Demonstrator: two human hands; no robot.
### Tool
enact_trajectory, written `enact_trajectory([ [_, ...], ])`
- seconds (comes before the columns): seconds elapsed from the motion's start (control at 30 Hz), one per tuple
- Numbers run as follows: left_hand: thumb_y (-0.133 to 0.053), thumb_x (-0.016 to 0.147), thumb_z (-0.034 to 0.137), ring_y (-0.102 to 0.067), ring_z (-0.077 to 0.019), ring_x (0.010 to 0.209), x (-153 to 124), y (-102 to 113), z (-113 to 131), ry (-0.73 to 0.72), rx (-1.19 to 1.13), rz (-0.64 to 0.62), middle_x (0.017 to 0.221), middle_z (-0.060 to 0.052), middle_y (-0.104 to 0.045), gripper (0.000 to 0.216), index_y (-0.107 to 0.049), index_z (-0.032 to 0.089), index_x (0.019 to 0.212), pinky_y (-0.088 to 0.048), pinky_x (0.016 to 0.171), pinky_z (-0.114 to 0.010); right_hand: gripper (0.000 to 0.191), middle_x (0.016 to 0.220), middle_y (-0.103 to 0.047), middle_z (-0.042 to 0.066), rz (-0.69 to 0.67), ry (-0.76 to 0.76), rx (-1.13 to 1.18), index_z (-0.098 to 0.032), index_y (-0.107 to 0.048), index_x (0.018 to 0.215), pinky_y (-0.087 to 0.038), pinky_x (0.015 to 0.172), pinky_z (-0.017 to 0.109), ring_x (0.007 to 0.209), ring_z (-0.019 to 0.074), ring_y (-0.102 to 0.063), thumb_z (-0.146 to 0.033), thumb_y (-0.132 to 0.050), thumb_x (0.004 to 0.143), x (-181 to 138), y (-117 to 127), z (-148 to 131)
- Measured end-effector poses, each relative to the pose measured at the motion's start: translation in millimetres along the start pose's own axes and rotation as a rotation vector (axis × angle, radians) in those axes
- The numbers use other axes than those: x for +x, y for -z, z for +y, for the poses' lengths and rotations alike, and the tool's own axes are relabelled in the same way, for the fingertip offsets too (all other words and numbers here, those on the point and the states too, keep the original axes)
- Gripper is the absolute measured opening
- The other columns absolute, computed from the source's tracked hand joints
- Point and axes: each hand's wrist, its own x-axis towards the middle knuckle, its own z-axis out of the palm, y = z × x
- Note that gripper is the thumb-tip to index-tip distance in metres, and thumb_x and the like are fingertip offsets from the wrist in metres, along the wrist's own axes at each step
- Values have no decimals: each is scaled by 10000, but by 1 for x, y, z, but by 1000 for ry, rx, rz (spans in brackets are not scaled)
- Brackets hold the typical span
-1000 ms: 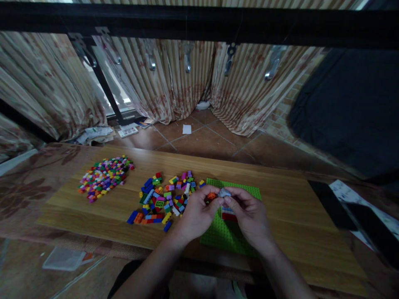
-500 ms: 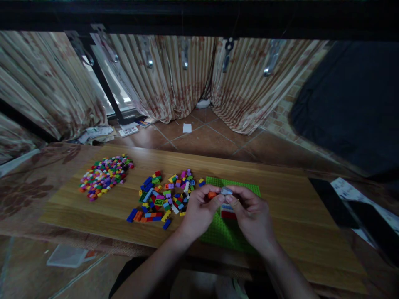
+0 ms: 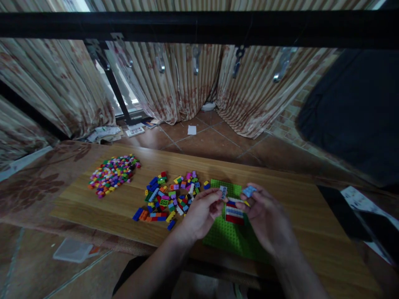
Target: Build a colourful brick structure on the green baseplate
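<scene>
Between the thumb and forefinger of my left hand (image 3: 201, 211) is a small white brick (image 3: 223, 192), its hollow underside turned partly toward me. My right hand (image 3: 268, 220) pinches a light blue brick (image 3: 249, 191) at its fingertips. Both hands are above a green baseplate (image 3: 218, 236), and the two bricks are apart. On the baseplate stands a block of stacked bricks (image 3: 234, 215) in red, white and blue rows, partly covered by my right fingers. A bit of yellow shows beside those fingers; I cannot tell what it belongs to.
Left of the baseplate lies a loose spread of larger bricks (image 3: 165, 201). Farther left is a heap of small colourful bricks (image 3: 114, 174). All rest on a wooden board (image 3: 102, 211). A dark flat device (image 3: 374, 226) and printed paper (image 3: 355, 197) lie at the right.
My hands were together around a greyish-blue piece; now they have moved apart, each with its own brick. An orange piece seen by my left fingers no longer shows. The view has shifted slightly.
</scene>
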Motion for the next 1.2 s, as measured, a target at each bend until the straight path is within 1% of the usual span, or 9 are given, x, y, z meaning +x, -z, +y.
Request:
enact_trajectory([
  [0.13,-815,600,271,-426,-32,525,0,3,1,71,-6,-36,681,-4,-593,274,-636,127,749,-258,473,-169,200,833,-633,21,-45,-125,92,-240,-662,786,-474,483,222,671,136,-576,-436,-674,752,0,4,-11],
  [0.27,-816,627,293,-370,-16,487,1,4,1,7,194,-49,630,35,-549,308,-671,127,842,-228,472,-172,276,660,-569,-31,-19,-68,-175,-217,-624,715,-288,358,189,444,64,-385,-479,-708,739,2,6,-8],
  [0.37,-801,656,304,-389,-32,501,2,5,-3,-78,375,-90,612,49,-540,286,-681,134,853,-280,499,-183,315,629,-612,-28,-35,29,-506,-209,-690,883,-400,458,220,498,97,-494,-464,-745,706,3,7,-2],
  [0.47,-802,646,290,-534,-93,659,3,5,-7,-171,498,-133,758,0,-641,278,-687,139,850,-414,638,-224,311,777,-709,30,-155,65,-702,-191,-725,927,-493,630,288,705,172,-628,-444,-709,746,3,10,1],
  [0.57,-786,654,279,-567,-122,728,3,4,-8,-197,556,-137,808,-11,-660,273,-691,149,874,-444,706,-248,276,862,-736,47,-175,92,-740,-197,-736,912,-504,696,322,781,196,-653,-427,-679,771,5,18,0],
  [0.8,-640,769,355,-398,-79,511,9,10,-5,-189,705,32,570,32,-511,215,-693,146,770,-293,491,-209,281,817,-744,39,106,104,-715,-215,-728,824,-512,707,334,755,201,-667,-442,-763,663,18,51,-19],
  [0.93,-572,786,322,-371,-77,469,16,16,-12,-178,771,44,542,36,-488,208,-676,149,740,-262,459,-211,278,807,-741,40,38,80,-805,-206,-727,823,-501,723,345,758,208,-668,-445,-735,681,17,57,-21],
  [1.03,-543,786,280,-380,-90,460,20,21,-18,-202,856,52,497,47,-454,189,-687,158,778,-281,474,-219,253,828,-738,38,-19,128,-902,-212,-731,848,-489,751,362,785,213,-663,-426,-686,720,17,54,-15],
  [1.2,-532,798,272,-434,-113,498,23,24,-20,-265,958,45,528,35,-497,195,-700,174,812,-324,513,-230,205,835,-738,25,-55,204,-953,-227,-726,859,-488,743,351,799,208,-659,-388,-651,755,19,54,-8],
])
